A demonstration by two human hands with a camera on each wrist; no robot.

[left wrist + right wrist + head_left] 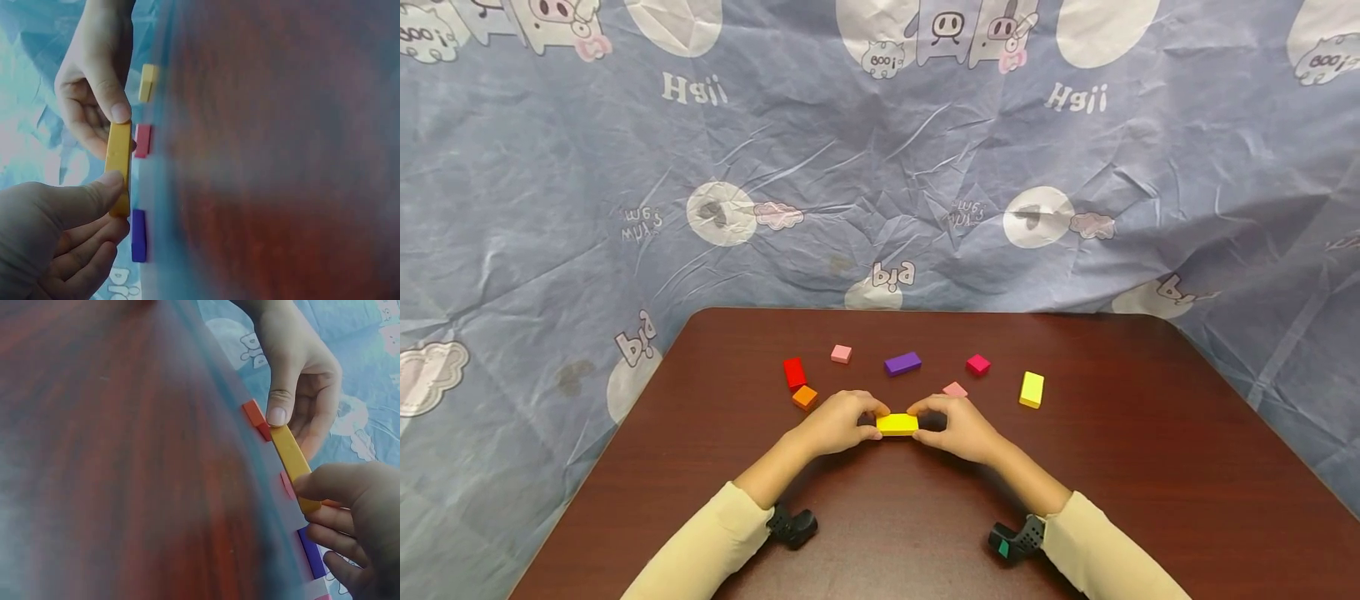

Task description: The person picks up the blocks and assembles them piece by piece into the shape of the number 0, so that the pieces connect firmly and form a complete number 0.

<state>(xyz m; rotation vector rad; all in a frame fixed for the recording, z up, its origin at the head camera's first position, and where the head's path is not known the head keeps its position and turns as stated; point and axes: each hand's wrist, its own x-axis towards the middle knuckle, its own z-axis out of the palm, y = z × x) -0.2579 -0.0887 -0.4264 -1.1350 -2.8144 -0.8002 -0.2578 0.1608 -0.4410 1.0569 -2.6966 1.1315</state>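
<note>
Both ends of the yellow bar (897, 426) are pinched, by your left hand (841, 422) and right hand (961, 428); the purple block (902, 364) lies beyond on the tabletop (895, 517).

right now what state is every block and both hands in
held yellow block, pinched at both ends
left hand, pinching its left end
right hand, pinching its right end
other yellow block, on table
red block, on table
orange block, on table
left pink block, on table
right pink block, on table, partly hidden
purple block, on table
magenta block, on table
</note>
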